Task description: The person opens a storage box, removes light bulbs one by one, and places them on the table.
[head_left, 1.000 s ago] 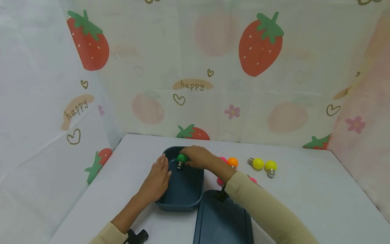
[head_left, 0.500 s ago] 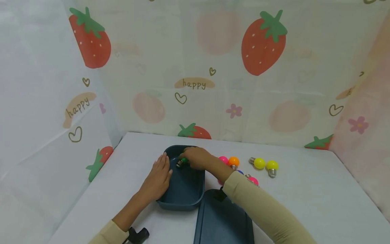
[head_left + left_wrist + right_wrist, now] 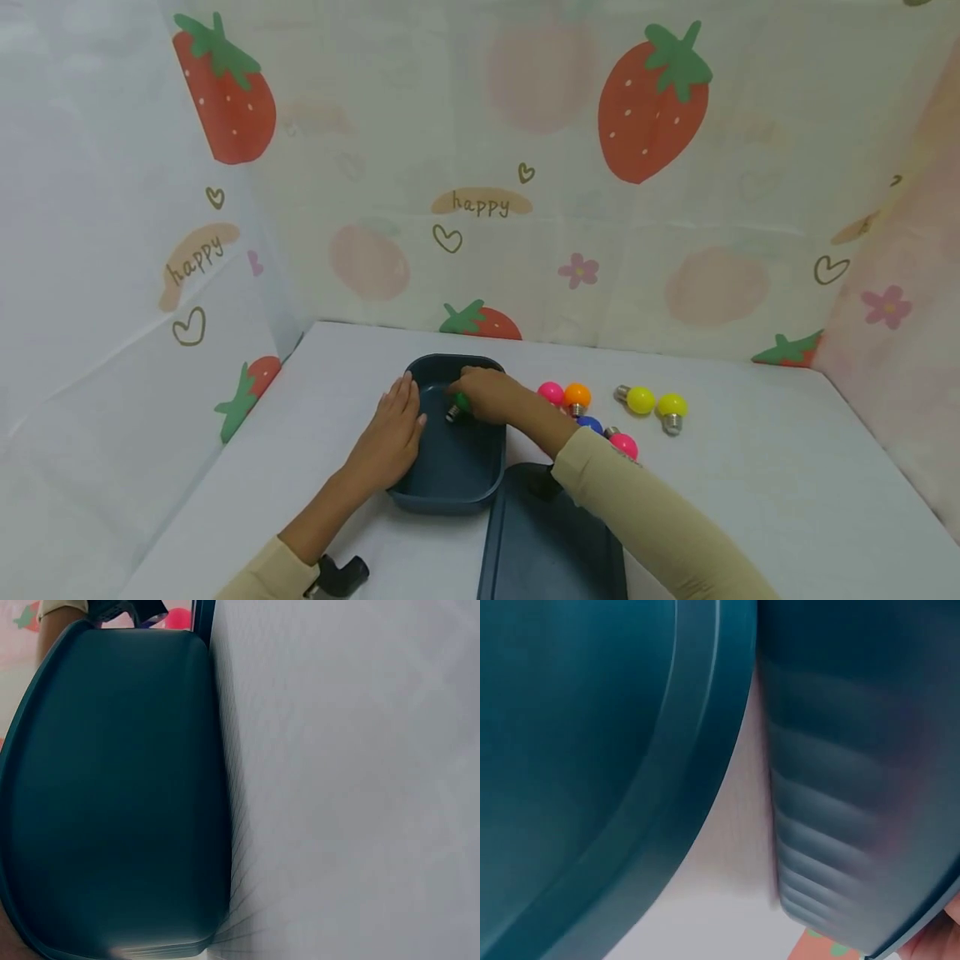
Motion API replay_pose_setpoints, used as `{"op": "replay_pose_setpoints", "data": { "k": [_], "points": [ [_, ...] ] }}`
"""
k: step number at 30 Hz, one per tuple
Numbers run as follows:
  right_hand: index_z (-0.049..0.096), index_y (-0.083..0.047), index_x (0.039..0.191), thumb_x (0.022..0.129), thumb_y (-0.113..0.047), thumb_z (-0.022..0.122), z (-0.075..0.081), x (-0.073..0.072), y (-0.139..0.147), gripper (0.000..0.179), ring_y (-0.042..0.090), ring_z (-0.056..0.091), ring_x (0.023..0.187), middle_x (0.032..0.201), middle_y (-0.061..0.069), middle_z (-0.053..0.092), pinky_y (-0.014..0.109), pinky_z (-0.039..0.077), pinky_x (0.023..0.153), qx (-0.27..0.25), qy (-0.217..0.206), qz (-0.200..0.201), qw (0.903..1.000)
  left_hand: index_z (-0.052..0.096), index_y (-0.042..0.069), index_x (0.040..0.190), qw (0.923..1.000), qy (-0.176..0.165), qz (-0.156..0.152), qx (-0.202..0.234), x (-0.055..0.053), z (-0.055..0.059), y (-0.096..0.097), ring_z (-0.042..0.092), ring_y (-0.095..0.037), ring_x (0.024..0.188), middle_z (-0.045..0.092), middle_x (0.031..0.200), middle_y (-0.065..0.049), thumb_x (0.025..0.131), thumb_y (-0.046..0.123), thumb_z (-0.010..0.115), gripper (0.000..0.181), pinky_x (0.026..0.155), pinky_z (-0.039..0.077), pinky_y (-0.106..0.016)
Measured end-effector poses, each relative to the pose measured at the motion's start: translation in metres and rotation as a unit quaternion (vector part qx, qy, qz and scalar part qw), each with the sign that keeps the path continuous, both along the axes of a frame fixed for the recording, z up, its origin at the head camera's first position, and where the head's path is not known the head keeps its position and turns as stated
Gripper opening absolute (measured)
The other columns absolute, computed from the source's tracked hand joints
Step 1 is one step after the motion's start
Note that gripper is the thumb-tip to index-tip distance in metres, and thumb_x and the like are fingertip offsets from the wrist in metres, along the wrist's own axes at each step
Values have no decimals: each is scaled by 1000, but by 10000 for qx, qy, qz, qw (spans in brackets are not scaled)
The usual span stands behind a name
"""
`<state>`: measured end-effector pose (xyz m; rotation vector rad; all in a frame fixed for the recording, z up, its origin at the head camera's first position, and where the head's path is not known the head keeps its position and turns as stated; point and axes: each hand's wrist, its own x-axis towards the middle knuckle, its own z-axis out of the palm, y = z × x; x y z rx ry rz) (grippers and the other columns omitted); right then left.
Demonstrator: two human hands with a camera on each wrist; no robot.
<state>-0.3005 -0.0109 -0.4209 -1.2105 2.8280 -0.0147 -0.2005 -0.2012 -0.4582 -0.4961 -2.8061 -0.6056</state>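
In the head view my right hand (image 3: 491, 396) reaches over the right rim of a dark blue rectangular container (image 3: 453, 471). Its fingers hold a green light bulb (image 3: 461, 404) just inside, metal base pointing down and left. Part of the bulb is hidden behind the fingers. My left hand (image 3: 388, 433) rests on the container's left rim with its fingers straight. The left wrist view is filled mostly by the container (image 3: 112, 787). In the right wrist view, the container's ridged side (image 3: 825, 825) shows beside a curved dark rim (image 3: 697, 697), with fingers (image 3: 934, 941) at the corner.
A dark blue lid or tray (image 3: 555, 542) lies against the container's near right corner. Right of the container are a pink bulb (image 3: 551, 392), an orange bulb (image 3: 577, 395), a blue bulb (image 3: 590, 425), another pink bulb (image 3: 624, 446) and two yellow bulbs (image 3: 641, 400).
My right hand has shifted slightly right and down with the green bulb, whose base has swung from pointing downward to down-left. My left hand stays on the rim.
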Motion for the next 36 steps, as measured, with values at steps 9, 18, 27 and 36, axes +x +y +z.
{"op": "replay_pose_setpoints", "data": {
  "k": [9, 18, 27, 36],
  "points": [
    [71, -17, 129, 90, -14, 79, 3, 3, 4, 40, 19, 65, 105, 118, 5, 70, 36, 56, 94, -238, -126, 108, 9996, 26, -16, 152, 10000, 80, 47, -22, 0, 0, -2, 13, -40, 153, 16, 164, -29, 109, 18, 45, 58, 121, 17, -59],
    [73, -15, 124, 89, -25, 81, 6, 8, 13, 37, 15, 67, 96, 112, -2, 74, 31, 56, 91, -597, -263, 234, 9976, 26, -15, 152, 10000, 16, 45, -56, -2, -1, -1, 13, -41, 153, 15, 164, -28, 109, 20, 45, 58, 121, 17, -58],
    [71, -9, 124, 89, -21, 81, 11, 10, 26, 38, 16, 65, 95, 112, 2, 73, 27, 57, 88, -1246, -558, 367, 9900, 25, -15, 153, 10000, 7, 32, -52, -2, -1, 0, 12, -40, 154, 14, 165, -27, 110, 21, 44, 59, 121, 17, -58],
    [72, -11, 124, 89, -21, 81, 23, 20, 43, 38, 16, 62, 96, 115, 2, 72, 27, 55, 86, -1827, -408, 378, 9816, 24, -14, 153, 10000, -44, 38, -45, -2, -1, 2, 12, -40, 154, 13, 165, -27, 110, 21, 43, 59, 121, 16, -58]
  ]
}}
